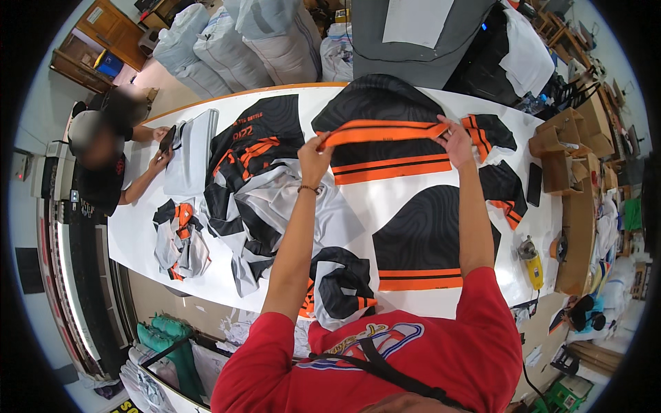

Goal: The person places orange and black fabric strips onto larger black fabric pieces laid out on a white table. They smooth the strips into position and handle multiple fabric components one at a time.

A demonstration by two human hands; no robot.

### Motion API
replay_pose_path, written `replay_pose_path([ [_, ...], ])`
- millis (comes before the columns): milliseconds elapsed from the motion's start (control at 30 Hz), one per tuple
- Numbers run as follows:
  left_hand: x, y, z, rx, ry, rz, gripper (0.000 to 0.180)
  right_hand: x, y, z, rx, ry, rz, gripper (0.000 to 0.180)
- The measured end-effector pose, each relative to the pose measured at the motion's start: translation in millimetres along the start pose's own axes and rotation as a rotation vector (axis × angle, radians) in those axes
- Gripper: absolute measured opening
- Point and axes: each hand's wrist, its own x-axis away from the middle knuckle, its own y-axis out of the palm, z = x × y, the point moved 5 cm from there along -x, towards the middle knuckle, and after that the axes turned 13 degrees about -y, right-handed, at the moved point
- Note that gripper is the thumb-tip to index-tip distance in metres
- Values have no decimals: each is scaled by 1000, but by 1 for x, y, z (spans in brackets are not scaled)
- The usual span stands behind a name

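Observation:
A long orange fabric strip (385,131) with a black line along it is stretched between my hands, above the table. Its left end is pinched in my left hand (315,160), and my right hand (456,141) grips the other end between thumb and finger, the remaining fingers spread. Below the strip lies a black patterned sleeve panel (379,100) with an orange striped hem. A second such panel (420,237) lies nearer me, partly behind my right forearm. Left of my left hand, black, orange and grey cut pieces (255,186) are heaped.
A yellow electric cutter (531,263) stands at the table's right, with a black phone (534,184) farther back. Smaller cut pieces (506,189) lie nearby, beside cardboard boxes (564,138). At the far left a co-worker (103,158) handles something dark by folded pale fabric (193,151).

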Motion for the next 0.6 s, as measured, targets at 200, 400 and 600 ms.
replay_pose_path([
  [200, 13, 43, -56, 161, -338, -216, 36, 8, -42, 46, 671, -30, 77, 38],
  [400, 32, 42, -65, 40, -435, -166, 26, 18, -51, 36, 1115, -254, 123, 36],
  [600, 40, 33, -52, -107, -299, -91, 22, 31, -55, 31, 842, -123, 202, 39],
])
